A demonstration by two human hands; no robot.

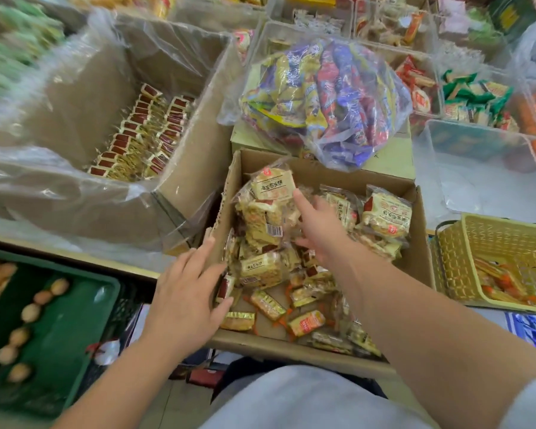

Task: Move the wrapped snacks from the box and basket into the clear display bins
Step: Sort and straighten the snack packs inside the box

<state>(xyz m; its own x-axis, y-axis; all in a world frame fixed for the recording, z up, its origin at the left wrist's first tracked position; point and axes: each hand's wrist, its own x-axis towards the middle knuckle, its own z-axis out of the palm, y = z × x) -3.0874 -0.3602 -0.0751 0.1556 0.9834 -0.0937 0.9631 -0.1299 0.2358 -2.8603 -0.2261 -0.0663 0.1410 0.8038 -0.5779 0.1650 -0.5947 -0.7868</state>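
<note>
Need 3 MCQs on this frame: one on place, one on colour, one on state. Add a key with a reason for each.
1. Where is the yellow basket relative to the small cardboard box?
A) to its left
B) to its right
C) inside it

2. The tray holding the round brown items is:
A) red
B) green
C) white

3. The right hand is:
A) gripping the basket rim
B) shut in a fist
C) reaching into the box, fingers extended over the snack packs

Key:
1 B: the basket stands beside the box's right wall.
2 B: its rim and floor are dark green.
3 C: the fingers are stretched out over the packs and curl round nothing.
</note>
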